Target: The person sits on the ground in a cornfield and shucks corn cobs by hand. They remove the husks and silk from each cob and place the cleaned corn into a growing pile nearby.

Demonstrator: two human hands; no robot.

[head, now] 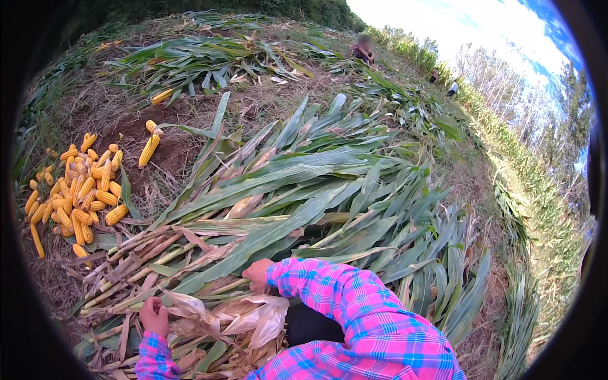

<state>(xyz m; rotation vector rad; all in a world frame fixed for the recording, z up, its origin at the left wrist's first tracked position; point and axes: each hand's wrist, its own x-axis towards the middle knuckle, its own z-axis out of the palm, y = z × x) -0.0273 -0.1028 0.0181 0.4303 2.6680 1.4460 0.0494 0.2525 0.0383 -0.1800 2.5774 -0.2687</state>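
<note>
Cut corn stalks with long green leaves lie in a broad heap before me. My right hand rests on the stalks near the middle, its fingers curled down among the leaves; whether it grips a stalk is hidden. At the lower left, my left hand is over the stalk ends with its fingers bent, beside pale dry corn husks. What its fingers touch cannot be told. The husks lie between my two hands, close to my dark-clothed leg. A husked ear is not visible in either hand.
A pile of husked yellow corn ears lies on the ground at left, with a few ears apart from it. Another stalk heap is farther off. A person sits in the background; two more are near standing corn.
</note>
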